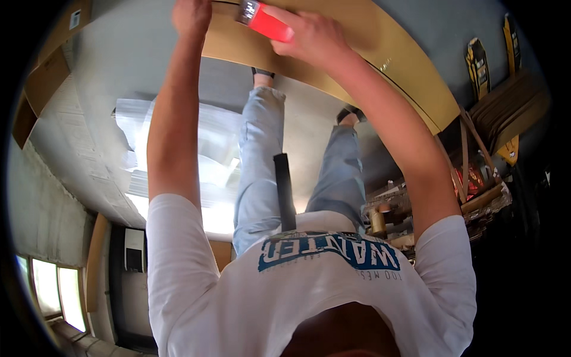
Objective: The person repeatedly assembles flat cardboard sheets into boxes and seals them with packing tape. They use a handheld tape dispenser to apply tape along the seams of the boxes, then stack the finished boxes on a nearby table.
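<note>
I have the cardboard across the front of my view, just ahead of the feet. The right hand is over it, the left hand further left, the tool between. I see boxes far left, the stack far right, past the cardboard's end.

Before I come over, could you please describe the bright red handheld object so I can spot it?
Find the long tan cardboard sheet across the top of the view. Over it, the person's right hand grips the bright red handheld object. Its vivid red body and dark, shiny end set it apart from the plain cardboard.
</note>
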### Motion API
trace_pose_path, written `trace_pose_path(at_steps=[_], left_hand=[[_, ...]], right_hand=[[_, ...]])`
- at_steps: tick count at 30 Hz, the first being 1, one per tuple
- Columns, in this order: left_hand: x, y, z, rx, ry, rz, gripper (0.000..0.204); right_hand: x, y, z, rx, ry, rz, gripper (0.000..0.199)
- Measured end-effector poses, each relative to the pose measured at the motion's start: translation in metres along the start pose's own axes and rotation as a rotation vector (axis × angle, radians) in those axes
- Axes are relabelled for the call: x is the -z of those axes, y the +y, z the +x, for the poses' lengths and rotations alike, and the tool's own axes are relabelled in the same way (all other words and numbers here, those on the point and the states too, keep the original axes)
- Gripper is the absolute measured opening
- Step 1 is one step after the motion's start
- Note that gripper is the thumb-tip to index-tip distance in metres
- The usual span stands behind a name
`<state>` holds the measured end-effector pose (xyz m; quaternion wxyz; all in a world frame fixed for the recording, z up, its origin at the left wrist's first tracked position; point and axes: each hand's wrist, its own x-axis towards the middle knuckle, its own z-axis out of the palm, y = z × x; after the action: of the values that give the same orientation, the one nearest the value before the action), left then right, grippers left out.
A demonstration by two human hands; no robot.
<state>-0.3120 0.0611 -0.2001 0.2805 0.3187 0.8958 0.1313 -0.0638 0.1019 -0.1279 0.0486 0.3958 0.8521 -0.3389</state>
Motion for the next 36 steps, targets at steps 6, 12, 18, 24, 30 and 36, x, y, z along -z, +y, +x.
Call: trace_pose_path(at_steps=[6,12,18,24,30,36], left_hand=[[-0.027,-0.028,0.015,-0.194,0.319,0.316,0.059],[-0.036,-0.009,0.007,-0.092,0.470,0.386,0.071],[-0.042,-0.002,0.004,-0.051,0.493,0.424,0.078],[-0.080,0.034,-0.064,-0.476,0.560,0.420,0.090],[-0.209,0.153,-0.226,-0.967,0.192,0.192,0.090],[-0.241,0.160,-0.240,-0.899,0.161,0.303,0.093]], right_hand=[[0.109,-0.011,-0.024,0.060,-0.292,0.191,0.031],[0.136,0.112,-0.183,0.083,-0.002,0.123,0.066],[0.141,0.212,-0.279,0.041,-0.014,-0.154,0.068],[0.113,0.233,-0.280,-0.084,-0.081,-0.206,0.069],[0.123,0.224,-0.266,-0.245,-0.185,-0.104,0.053],[0.137,0.304,-0.344,-0.181,-0.103,-0.292,0.060]])
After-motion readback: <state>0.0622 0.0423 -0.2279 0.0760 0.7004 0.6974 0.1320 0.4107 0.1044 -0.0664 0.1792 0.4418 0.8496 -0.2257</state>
